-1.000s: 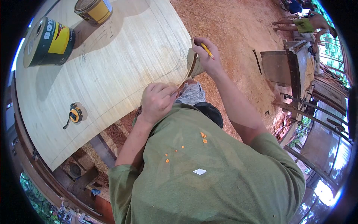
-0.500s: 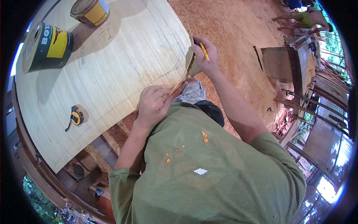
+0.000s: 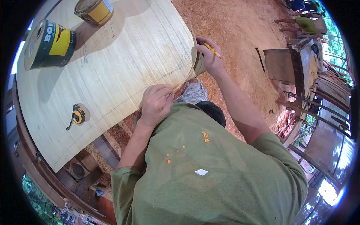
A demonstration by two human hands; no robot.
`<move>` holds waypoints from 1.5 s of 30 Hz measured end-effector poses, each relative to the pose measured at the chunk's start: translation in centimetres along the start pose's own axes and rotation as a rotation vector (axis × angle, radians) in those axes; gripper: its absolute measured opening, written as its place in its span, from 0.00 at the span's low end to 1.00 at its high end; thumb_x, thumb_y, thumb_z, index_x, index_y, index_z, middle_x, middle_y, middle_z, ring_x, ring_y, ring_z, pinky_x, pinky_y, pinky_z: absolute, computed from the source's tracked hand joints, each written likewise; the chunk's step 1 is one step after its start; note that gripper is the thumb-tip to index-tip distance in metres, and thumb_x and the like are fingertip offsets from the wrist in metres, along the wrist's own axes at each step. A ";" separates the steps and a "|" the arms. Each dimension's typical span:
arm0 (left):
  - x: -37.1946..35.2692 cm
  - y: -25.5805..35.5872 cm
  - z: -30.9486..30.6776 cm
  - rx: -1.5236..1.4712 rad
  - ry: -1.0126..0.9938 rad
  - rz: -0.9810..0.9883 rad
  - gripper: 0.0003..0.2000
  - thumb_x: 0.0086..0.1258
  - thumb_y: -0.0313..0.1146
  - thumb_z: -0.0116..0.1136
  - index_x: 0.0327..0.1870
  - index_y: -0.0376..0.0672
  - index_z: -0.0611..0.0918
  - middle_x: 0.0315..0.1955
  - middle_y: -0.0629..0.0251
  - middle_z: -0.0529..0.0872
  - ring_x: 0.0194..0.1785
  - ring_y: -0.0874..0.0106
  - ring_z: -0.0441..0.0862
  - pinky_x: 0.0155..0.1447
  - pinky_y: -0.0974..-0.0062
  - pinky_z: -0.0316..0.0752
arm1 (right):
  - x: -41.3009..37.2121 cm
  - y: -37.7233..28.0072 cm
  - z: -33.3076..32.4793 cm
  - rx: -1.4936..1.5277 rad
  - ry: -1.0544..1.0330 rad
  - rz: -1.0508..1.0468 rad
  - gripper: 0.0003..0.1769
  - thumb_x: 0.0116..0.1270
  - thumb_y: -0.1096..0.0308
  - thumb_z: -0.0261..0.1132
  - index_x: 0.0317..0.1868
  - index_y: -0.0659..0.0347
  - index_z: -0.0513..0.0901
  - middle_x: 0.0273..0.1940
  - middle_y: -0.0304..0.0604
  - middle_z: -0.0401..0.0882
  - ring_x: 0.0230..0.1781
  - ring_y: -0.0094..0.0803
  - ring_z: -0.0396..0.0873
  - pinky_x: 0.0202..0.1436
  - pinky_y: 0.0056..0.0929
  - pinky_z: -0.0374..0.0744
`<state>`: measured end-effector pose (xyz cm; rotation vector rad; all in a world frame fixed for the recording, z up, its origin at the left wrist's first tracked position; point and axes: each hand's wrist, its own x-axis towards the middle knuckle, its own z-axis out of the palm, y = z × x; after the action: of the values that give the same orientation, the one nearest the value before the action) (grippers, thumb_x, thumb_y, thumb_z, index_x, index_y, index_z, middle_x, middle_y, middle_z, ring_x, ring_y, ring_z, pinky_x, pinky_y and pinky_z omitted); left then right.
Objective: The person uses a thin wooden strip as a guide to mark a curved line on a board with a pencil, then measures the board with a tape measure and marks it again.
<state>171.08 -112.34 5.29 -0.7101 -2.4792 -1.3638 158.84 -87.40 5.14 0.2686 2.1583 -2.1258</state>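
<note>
A pale wooden sheet (image 3: pixel 123 63) with curved pencil lines has a thin bent strip (image 3: pixel 182 83) along its rounded corner. My left hand (image 3: pixel 155 103) pinches the strip's near end at the sheet's front edge. My right hand (image 3: pixel 209 56) is at the corner's right side, closed around a yellow pencil (image 3: pixel 212 50) that points out to the right; its fingertips are partly hidden behind the strip and edge. A yellow and black tape measure (image 3: pixel 78 114) lies on the sheet, left of my left hand.
A large green and yellow can (image 3: pixel 50 44) and a smaller brown and yellow can (image 3: pixel 93 11) stand on the sheet at the back left. Sawdust covers the ground (image 3: pixel 240 48). Another person (image 3: pixel 307 25) bends over at the upper right, beside a wooden structure (image 3: pixel 281 64).
The pencil in my right hand has tilted from nearly upright to a flatter slant. My right hand has shifted slightly down and right. The sheet's view has moved slightly.
</note>
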 end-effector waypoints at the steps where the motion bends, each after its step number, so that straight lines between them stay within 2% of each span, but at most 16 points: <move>1: -0.1 -0.1 0.1 -0.001 0.003 0.013 0.04 0.57 0.21 0.70 0.28 0.37 0.84 0.41 0.66 0.89 0.48 0.63 0.85 0.52 0.62 0.77 | 0.2 0.1 -0.1 -0.001 0.001 -0.004 0.23 0.68 0.70 0.64 0.61 0.71 0.82 0.56 0.49 0.85 0.59 0.35 0.81 0.67 0.31 0.75; 3: 0.0 -0.1 0.1 -0.002 0.006 0.025 0.05 0.56 0.21 0.70 0.27 0.37 0.83 0.41 0.66 0.89 0.48 0.63 0.85 0.52 0.62 0.77 | 0.3 0.4 -0.2 0.039 -0.005 0.038 0.24 0.68 0.70 0.64 0.63 0.71 0.81 0.59 0.50 0.83 0.61 0.36 0.80 0.68 0.31 0.75; 5: 0.3 0.2 0.0 0.011 0.025 0.041 0.09 0.53 0.18 0.73 0.25 0.38 0.81 0.39 0.65 0.91 0.46 0.62 0.86 0.48 0.63 0.78 | 0.4 0.5 -0.3 0.059 -0.018 0.039 0.25 0.68 0.70 0.64 0.64 0.71 0.80 0.60 0.50 0.83 0.61 0.36 0.80 0.68 0.32 0.75; 9: 0.1 -0.1 0.0 0.016 0.025 0.052 0.10 0.54 0.19 0.73 0.24 0.38 0.79 0.39 0.65 0.91 0.46 0.62 0.87 0.48 0.63 0.78 | 0.4 0.5 -0.4 0.043 -0.036 0.025 0.25 0.68 0.70 0.65 0.65 0.71 0.80 0.60 0.50 0.83 0.62 0.36 0.80 0.69 0.32 0.75; 12: -0.1 -0.2 0.0 0.013 -0.011 0.040 0.04 0.57 0.22 0.69 0.28 0.37 0.84 0.41 0.66 0.89 0.49 0.63 0.85 0.52 0.62 0.77 | 0.5 0.5 -0.3 0.035 -0.042 0.025 0.25 0.68 0.69 0.65 0.65 0.71 0.80 0.60 0.50 0.83 0.61 0.36 0.80 0.68 0.32 0.75; 14: 0.2 0.1 -0.1 0.014 0.015 0.036 0.10 0.54 0.19 0.72 0.23 0.38 0.79 0.39 0.64 0.91 0.46 0.62 0.87 0.48 0.63 0.78 | 0.5 0.5 -0.3 0.036 -0.040 0.027 0.25 0.68 0.70 0.65 0.65 0.71 0.80 0.60 0.50 0.83 0.61 0.36 0.80 0.68 0.32 0.75; 22: 0.2 0.1 0.0 0.009 0.016 0.026 0.11 0.54 0.20 0.72 0.22 0.39 0.78 0.39 0.64 0.91 0.46 0.61 0.87 0.49 0.62 0.78 | 0.5 0.5 -0.3 0.020 -0.034 0.015 0.25 0.68 0.70 0.64 0.64 0.71 0.80 0.59 0.50 0.84 0.61 0.36 0.80 0.67 0.31 0.76; 27: 0.1 0.0 0.2 0.010 0.028 0.036 0.11 0.54 0.20 0.72 0.22 0.39 0.78 0.39 0.65 0.91 0.46 0.62 0.87 0.49 0.63 0.78 | 0.0 -0.1 0.1 -0.124 -0.011 -0.036 0.24 0.72 0.64 0.63 0.63 0.71 0.82 0.56 0.48 0.86 0.58 0.33 0.81 0.66 0.31 0.76; 29: 0.0 -0.2 0.0 0.025 -0.004 0.037 0.04 0.57 0.22 0.70 0.28 0.38 0.85 0.40 0.66 0.90 0.47 0.64 0.86 0.52 0.63 0.78 | 0.0 -0.2 0.1 -0.145 -0.001 -0.039 0.24 0.73 0.63 0.63 0.63 0.71 0.82 0.55 0.47 0.86 0.57 0.33 0.82 0.65 0.31 0.76; 31: 0.0 0.2 0.1 0.040 0.003 0.000 0.04 0.57 0.22 0.70 0.28 0.38 0.84 0.40 0.66 0.90 0.47 0.63 0.86 0.51 0.63 0.78 | -0.2 -0.6 0.4 -0.157 0.023 -0.043 0.24 0.74 0.61 0.63 0.63 0.71 0.82 0.54 0.46 0.86 0.56 0.32 0.82 0.64 0.30 0.76; 33: 0.2 0.3 0.2 0.054 -0.008 -0.014 0.04 0.57 0.22 0.70 0.29 0.38 0.84 0.40 0.66 0.90 0.46 0.63 0.86 0.50 0.62 0.78 | -0.4 -1.2 0.5 -0.175 0.048 -0.050 0.22 0.73 0.61 0.65 0.58 0.70 0.85 0.49 0.46 0.88 0.50 0.29 0.84 0.58 0.28 0.79; 34: 0.0 0.0 0.5 0.054 0.008 -0.003 0.04 0.57 0.22 0.70 0.29 0.38 0.84 0.39 0.65 0.90 0.45 0.62 0.85 0.50 0.62 0.78 | -0.2 -0.7 0.3 -0.156 0.075 -0.057 0.22 0.73 0.61 0.65 0.58 0.70 0.85 0.49 0.46 0.88 0.50 0.29 0.84 0.58 0.28 0.79; 36: -0.1 -0.2 0.5 0.063 -0.007 0.042 0.04 0.58 0.22 0.70 0.29 0.38 0.84 0.39 0.65 0.89 0.44 0.62 0.85 0.49 0.62 0.77 | 0.3 0.8 -0.1 -0.065 0.001 -0.070 0.22 0.72 0.61 0.66 0.59 0.69 0.85 0.49 0.46 0.88 0.50 0.29 0.84 0.58 0.28 0.79; 40: 0.2 0.1 0.4 0.072 -0.022 0.098 0.05 0.59 0.23 0.71 0.28 0.39 0.84 0.40 0.65 0.90 0.44 0.61 0.85 0.48 0.61 0.77 | 0.1 0.7 0.0 -0.020 0.039 -0.106 0.22 0.71 0.61 0.66 0.58 0.70 0.85 0.48 0.46 0.89 0.51 0.29 0.84 0.58 0.27 0.80; 43: 0.3 0.6 0.3 0.061 -0.042 0.032 0.07 0.59 0.20 0.73 0.31 0.39 0.84 0.40 0.64 0.90 0.47 0.60 0.85 0.51 0.62 0.76 | -0.3 0.1 -0.1 -0.020 0.055 -0.087 0.23 0.69 0.62 0.67 0.58 0.69 0.86 0.49 0.46 0.89 0.51 0.30 0.84 0.59 0.28 0.80; 45: 0.2 0.3 0.4 0.073 -0.045 0.078 0.07 0.59 0.20 0.73 0.32 0.39 0.84 0.40 0.64 0.90 0.46 0.60 0.85 0.51 0.62 0.76 | -0.1 0.0 -0.3 -0.100 0.010 -0.064 0.22 0.69 0.63 0.67 0.59 0.67 0.86 0.50 0.45 0.89 0.51 0.30 0.84 0.60 0.28 0.80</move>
<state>171.02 -111.80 5.35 -0.8205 -2.4932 -1.2363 158.93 -87.14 5.21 0.2050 2.2997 -2.0450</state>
